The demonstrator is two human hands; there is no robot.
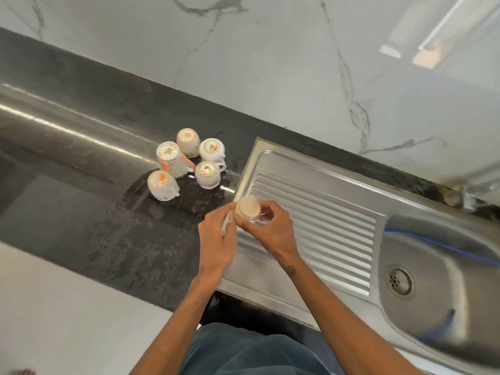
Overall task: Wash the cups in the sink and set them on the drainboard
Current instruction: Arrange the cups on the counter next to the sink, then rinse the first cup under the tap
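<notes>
Dark stone counter (81, 136) under a marble wall, steel sink (438, 266) at three o'clock: I watch both hands bring one small cup (246, 209) upside down over the drainboard's (311, 212) nine o'clock edge. My left hand (216, 239) curls round its side while the right hand (270, 228) pinches near the handle, so the cup sits between the two, base up. Five more cups (186, 163) stand inverted on the wet counter at ten o'clock. Wet china likely handles light, slick and breakable; I would hold the body, not the thin handle.
</notes>
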